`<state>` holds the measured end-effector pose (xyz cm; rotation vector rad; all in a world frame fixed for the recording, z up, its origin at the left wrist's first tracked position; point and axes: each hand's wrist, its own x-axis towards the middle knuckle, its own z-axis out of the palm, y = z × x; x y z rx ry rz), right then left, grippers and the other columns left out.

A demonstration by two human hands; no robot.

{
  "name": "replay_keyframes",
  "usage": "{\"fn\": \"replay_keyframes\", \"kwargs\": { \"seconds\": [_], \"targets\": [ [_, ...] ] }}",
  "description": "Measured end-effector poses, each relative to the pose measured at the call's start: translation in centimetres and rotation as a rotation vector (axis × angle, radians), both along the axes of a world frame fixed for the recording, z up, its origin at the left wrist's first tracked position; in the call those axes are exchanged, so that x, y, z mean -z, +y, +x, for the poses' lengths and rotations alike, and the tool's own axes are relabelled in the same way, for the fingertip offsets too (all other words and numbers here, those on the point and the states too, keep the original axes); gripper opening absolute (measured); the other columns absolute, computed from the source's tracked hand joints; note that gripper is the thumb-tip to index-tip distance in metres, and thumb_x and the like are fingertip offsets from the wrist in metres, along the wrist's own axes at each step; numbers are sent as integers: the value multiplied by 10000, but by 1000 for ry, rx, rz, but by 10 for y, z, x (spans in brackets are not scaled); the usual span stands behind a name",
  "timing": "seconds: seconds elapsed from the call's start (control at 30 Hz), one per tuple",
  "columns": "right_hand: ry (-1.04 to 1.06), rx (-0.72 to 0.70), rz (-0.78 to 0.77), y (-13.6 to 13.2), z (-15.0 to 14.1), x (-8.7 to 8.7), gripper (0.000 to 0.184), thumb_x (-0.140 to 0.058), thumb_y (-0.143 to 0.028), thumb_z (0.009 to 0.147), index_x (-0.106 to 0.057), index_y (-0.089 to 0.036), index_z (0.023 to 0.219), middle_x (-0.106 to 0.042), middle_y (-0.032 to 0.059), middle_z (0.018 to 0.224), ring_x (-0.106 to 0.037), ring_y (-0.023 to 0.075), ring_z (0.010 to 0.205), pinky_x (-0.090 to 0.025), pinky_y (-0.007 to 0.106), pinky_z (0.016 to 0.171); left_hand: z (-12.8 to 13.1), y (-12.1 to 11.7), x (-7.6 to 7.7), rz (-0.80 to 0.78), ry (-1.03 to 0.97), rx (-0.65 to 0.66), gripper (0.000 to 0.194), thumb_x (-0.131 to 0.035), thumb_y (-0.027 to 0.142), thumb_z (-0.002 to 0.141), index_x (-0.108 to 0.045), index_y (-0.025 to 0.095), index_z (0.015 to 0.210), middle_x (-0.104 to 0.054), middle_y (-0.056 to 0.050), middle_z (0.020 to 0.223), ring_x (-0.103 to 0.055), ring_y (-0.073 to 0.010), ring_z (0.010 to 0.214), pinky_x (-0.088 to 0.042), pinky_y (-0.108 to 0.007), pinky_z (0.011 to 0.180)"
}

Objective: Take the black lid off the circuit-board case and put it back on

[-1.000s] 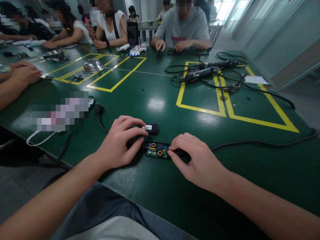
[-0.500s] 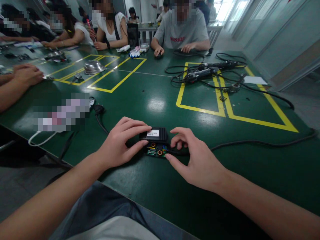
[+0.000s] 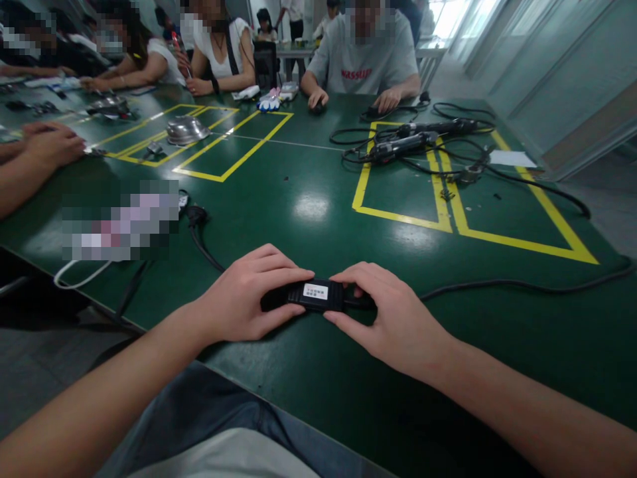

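Between my two hands lies a small black plastic box [image 3: 328, 300], an in-line cable housing with a white printed label [image 3: 315, 292] on top. My left hand [image 3: 249, 292] grips its left end, fingertips on the far edge and thumb on the near edge. At the right end, my right hand [image 3: 393, 312] pinches the box the same way with thumb and fingers. A black cable [image 3: 497, 287] leads off from the right end under my right hand. The circuit board inside is hidden beneath the cover.
On the green table [image 3: 279, 219], a black plug [image 3: 197, 216] lies by a blurred-out object [image 3: 124, 222] at left. Electric screwdrivers [image 3: 403, 146] with tangled cords lie at back right among yellow tape lines. A metal bowl [image 3: 186, 131] stands further back. Other people sit around the table.
The black cover has come down toward me onto the circuit board, which was exposed before. My right hand has closed from hovering apart onto the box's right end.
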<state>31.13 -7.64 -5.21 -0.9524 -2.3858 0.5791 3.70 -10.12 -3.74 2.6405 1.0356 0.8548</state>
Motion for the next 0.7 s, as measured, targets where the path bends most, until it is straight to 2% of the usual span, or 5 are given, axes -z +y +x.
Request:
{"fn": "replay_keyframes", "kwargs": {
  "seconds": [0.17,0.43,0.7],
  "targets": [
    [-9,-13,24,-1,0,-1,271,-812,-201,917,-681,-217,1154,-764,70,1060,-718,281,951,-573,445,798,1,-1,1,3,13,-10,341,-720,324,1042,-728,179,1350,-805,-121,1129,-719,-246,964,-618,-412,878],
    [22,-8,-30,0,0,-1,246,-801,-205,932,-680,-221,1147,-763,79,1092,-699,286,974,-585,463,836,1,2,0,-37,6,-3,337,-726,354,1046,-735,168,1327,-801,-115,1108,-721,-241,958,-604,-392,869],
    [40,-8,-60,1,-1,-4,250,-812,-201,918,-693,-234,1135,-775,62,1047,-704,275,945,-569,432,819,1,3,-2,-42,-8,32,320,-723,346,1051,-723,162,1312,-803,-110,1107,-731,-235,964,-595,-389,892]
  ]
}}
